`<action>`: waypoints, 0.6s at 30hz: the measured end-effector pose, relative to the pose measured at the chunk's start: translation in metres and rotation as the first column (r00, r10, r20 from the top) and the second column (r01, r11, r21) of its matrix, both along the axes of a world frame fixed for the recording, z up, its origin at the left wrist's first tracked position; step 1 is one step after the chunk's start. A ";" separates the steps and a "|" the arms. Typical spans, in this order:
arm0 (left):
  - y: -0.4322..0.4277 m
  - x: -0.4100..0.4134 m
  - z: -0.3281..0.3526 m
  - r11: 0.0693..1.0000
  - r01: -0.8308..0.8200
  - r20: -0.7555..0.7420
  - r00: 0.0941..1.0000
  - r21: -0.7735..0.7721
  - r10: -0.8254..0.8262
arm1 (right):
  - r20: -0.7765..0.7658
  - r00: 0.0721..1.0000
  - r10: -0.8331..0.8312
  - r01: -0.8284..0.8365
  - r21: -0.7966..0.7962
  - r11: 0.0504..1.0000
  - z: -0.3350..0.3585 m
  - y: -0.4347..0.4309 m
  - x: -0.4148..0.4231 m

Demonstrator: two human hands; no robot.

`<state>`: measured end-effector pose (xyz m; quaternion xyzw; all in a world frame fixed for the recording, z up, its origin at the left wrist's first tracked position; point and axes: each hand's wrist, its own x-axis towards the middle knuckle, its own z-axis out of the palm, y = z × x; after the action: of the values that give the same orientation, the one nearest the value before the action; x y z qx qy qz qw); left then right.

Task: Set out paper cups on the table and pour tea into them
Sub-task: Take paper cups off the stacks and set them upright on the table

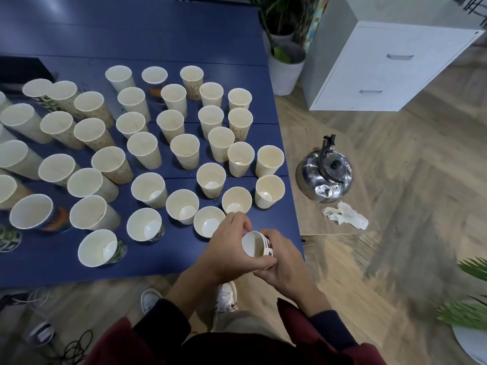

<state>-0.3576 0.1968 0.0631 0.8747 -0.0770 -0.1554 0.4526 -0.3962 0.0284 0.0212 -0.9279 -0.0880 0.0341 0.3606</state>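
paper cups (184,151) are set upright in rough rows across the blue table (158,35), and pale bottoms are seen inside the nearer ones. one more, a printed cup (254,246), is held tilted above the table's near right corner, its mouth turned up toward the camera. it is gripped from both sides: the fingers of the left hand (226,251) are curled round its left wall and rim, and those of the right hand (283,262) are wrapped round its right side and base. a steel kettle (324,177) is stood on a low wooden surface (311,222) just beside the table's right edge, with a crumpled white tissue (345,216) lying near it. a white drawer cabinet (390,67) and a potted plant (286,67) are seen farther back.
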 end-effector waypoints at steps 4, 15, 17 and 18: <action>-0.001 0.001 0.000 0.999 0.015 -0.075 0.997 -0.032 -0.017 | 0.045 0.999 0.012 -0.011 -0.012 1.000 -0.001 -0.001 0.000; 0.003 0.002 0.005 0.996 0.015 -0.161 0.987 -0.087 -0.029 | 0.085 0.996 0.031 -0.031 -0.005 1.000 -0.004 -0.007 0.002; 0.005 0.005 0.007 0.991 0.020 -0.201 0.979 -0.135 -0.047 | 0.086 0.996 -0.007 0.004 0.034 0.999 -0.004 -0.012 0.000; 0.006 0.007 0.007 0.990 0.020 -0.211 0.976 -0.142 -0.050 | 0.091 0.995 -0.032 0.028 0.051 0.998 -0.003 -0.014 0.000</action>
<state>-0.3503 0.2026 0.0697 0.8175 -0.0539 -0.2511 0.5155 -0.3961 0.0145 0.0183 -0.9204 -0.0913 -0.0162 0.3797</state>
